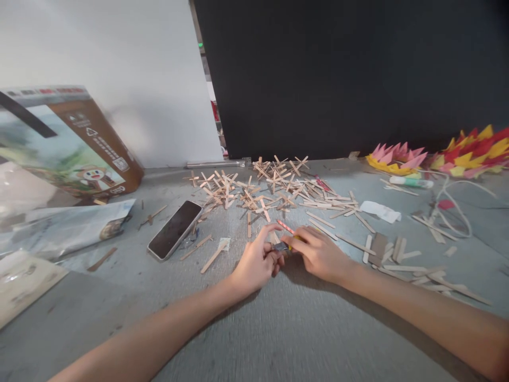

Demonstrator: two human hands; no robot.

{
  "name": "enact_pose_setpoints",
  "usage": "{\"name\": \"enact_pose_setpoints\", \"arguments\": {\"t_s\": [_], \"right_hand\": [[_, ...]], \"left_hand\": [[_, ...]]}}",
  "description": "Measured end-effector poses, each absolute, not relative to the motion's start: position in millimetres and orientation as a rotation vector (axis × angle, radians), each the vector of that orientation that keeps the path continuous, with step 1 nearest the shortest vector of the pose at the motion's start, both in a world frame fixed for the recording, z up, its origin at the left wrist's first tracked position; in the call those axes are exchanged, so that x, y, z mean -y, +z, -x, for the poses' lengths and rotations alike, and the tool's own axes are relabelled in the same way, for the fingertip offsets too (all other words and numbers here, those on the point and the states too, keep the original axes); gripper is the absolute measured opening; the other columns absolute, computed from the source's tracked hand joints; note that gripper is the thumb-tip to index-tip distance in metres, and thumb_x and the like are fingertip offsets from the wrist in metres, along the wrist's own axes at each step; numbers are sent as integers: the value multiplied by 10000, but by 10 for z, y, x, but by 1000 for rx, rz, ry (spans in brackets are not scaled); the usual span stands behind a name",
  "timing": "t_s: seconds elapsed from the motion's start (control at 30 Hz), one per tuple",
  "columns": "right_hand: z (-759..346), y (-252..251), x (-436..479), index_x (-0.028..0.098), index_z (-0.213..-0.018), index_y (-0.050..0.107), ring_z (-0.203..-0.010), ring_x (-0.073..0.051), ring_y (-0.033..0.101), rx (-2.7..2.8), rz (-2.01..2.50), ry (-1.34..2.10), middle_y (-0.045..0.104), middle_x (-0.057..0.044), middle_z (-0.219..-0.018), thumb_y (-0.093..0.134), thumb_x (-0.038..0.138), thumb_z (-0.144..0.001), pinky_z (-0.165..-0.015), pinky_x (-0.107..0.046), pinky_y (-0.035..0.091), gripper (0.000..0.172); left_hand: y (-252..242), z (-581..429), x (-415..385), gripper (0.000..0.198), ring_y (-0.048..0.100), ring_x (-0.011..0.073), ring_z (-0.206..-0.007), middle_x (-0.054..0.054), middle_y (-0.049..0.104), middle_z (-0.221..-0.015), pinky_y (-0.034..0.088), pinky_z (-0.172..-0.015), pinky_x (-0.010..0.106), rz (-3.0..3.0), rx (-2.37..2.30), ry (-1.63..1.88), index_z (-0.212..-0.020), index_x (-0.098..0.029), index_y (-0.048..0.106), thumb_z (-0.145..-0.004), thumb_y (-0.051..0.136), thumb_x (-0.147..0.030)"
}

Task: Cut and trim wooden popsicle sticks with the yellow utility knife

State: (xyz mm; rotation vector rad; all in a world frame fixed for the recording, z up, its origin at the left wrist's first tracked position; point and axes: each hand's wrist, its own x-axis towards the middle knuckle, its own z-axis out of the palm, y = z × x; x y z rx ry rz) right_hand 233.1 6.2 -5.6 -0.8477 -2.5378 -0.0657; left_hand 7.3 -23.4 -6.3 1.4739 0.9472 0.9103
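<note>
My left hand (254, 260) and my right hand (320, 249) meet over the middle of the table. The right fingers are closed on a small tool with yellow and grey parts (281, 246), its exact kind unclear. A thin red-and-white patterned stick (285, 227) juts out above the right fingers. My left fingers are curled and pinched at the grey end; what they grip is mostly hidden. Just beyond both hands lies a heap of wooden craft sticks (248, 193), many of them crossed in star shapes.
A phone (175, 231) lies on the left, near a printed brown box (91, 143) and plastic bags (67, 225). Loose craft sticks (429, 276), a glue stick (411, 182), a white cable (457, 209) and folded-paper pieces (397, 158) are to the right. A black panel (350, 79) stands behind.
</note>
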Motion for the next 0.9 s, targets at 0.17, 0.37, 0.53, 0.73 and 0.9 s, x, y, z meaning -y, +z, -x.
{"name": "enact_pose_setpoints", "arguments": {"t_s": [0.17,0.37,0.53,0.73,0.9], "right_hand": [[-2401,-23,-57,189,-1249,599,-786,-201,599,2362,710,145,652,-72,-912,421,122,-1032,-722,-317,490,288],[-2471,16,-15,204,-1343,504,-676,-169,642,2330,792,291,700,-29,-881,536,365,-1051,-650,-281,477,336],[-2452,4,-121,205,-1231,572,-722,-166,668,2335,817,8,711,-49,-932,495,242,-1088,-644,-273,482,166],[-2446,6,-153,198,-1296,597,-883,-208,709,2380,671,-132,750,-83,-1023,545,157,-1055,-801,-341,556,250],[-2430,-22,-123,178,-1280,626,-826,-212,685,2470,648,-256,715,-75,-919,518,141,-1051,-751,-352,540,256]], "left_hand": [[-6,-91,230,450,545,94,-461,-45,643,-677,412,-452,173,-1359,-939,947,-1390,-230,409,-976,571,-303],[33,-76,197,566,605,117,-483,-30,675,-715,483,-463,200,-1294,-882,956,-1411,-222,366,-959,651,-407],[30,-69,195,638,650,129,-504,2,707,-761,487,-458,192,-1271,-827,917,-1455,-228,352,-951,682,-438],[1,-67,188,665,652,133,-480,2,705,-751,504,-449,201,-1293,-763,873,-1508,-221,329,-964,671,-391],[-2,-67,181,641,657,150,-467,-15,687,-712,517,-421,208,-1285,-758,840,-1495,-225,349,-955,675,-345]]}}
